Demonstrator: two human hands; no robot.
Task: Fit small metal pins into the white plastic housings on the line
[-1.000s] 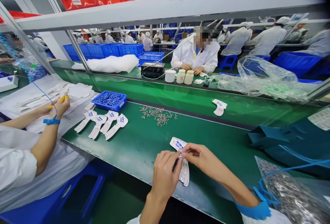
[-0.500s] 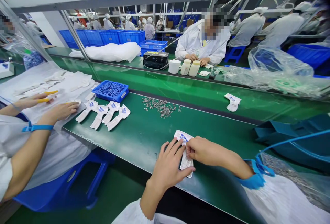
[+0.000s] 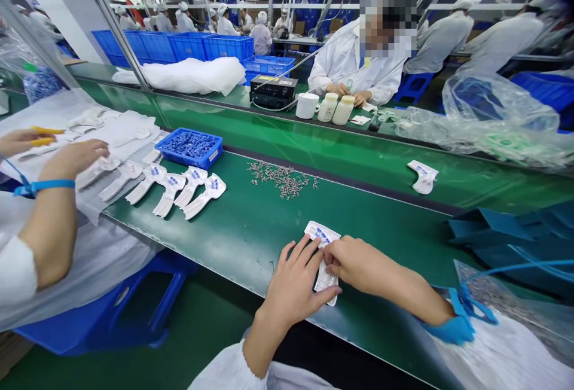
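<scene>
A white plastic half-shell shaped like a pistol grip (image 3: pixel 326 279), with small blue pieces in its upper end, lies on the green work surface before me. My left hand (image 3: pixel 293 285) rests flat across the shell's left side, fingers spread and thumb over its lower end. From the right, my right hand (image 3: pixel 354 263) bends over the middle of the shell with its fingers pinched together. Whatever sits between those fingertips, if anything, is hidden. Beyond my hands lies a pile of small metal screws (image 3: pixel 287 180).
Several matching shells (image 3: pixel 173 192) lie left of the screws, by a blue tray (image 3: pixel 215 154) of small blue parts. A co-worker's hands (image 3: pixel 74 160) handle shells at far left. Another shell (image 3: pixel 423 176) lies on the green strip beyond. Teal bins (image 3: pixel 506 228) stand at right.
My view has shifted slightly. Both my hands keep nearly the same hold over the shell. At left, the co-worker's hands have drawn back leftward, uncovering another shell.
</scene>
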